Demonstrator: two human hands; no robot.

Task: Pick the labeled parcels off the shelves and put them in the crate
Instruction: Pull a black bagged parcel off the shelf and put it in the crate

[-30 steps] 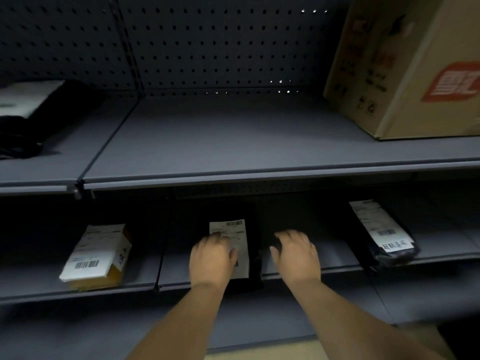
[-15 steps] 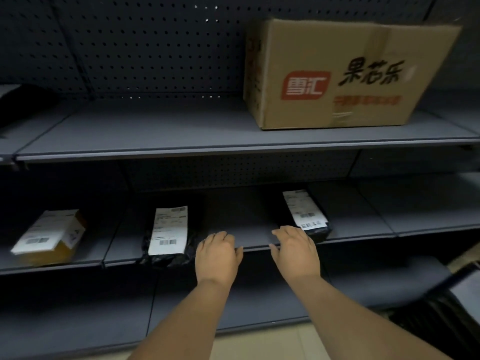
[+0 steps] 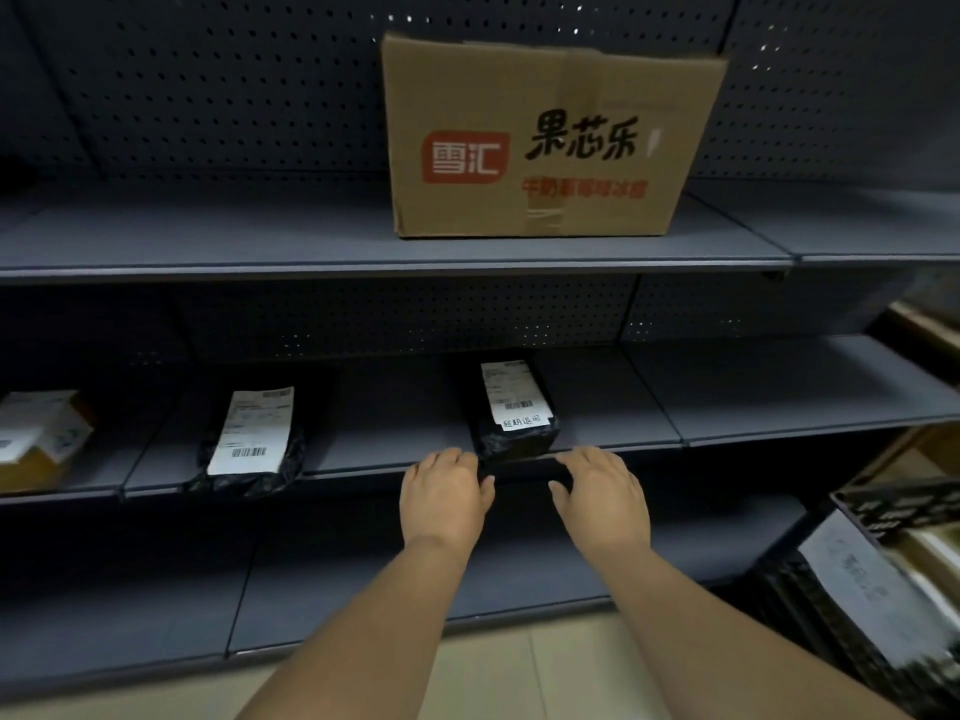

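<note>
Both hands reach toward the front lip of the middle shelf [image 3: 779, 407], palms down, fingers loosely spread and holding nothing. The black poly-bag parcel with a white shipping label [image 3: 515, 407] lies on that shelf directly ahead of the gap between them, its near end at the shelf edge. The left hand [image 3: 445, 498] sits just below and to the left of that near end, fingertips almost at the bag's corner; the right hand [image 3: 602, 498] sits just below and to its right, slightly further off, so the left looks marginally nearer. The parcel's long axis runs front to back into the shelf, tilted a little leftward at the far end, so the short near end faces the hands and the two long sides are open for a grasp from either flank. A second black bagged parcel [image 3: 249, 444] and a yellow labelled box [image 3: 39, 439] lie well to the left on the same level. The dark crate [image 3: 904, 506] is at the lower right, near the floor, already holding at least one labelled parcel, so a lifted bag would probably travel right and down
</note>
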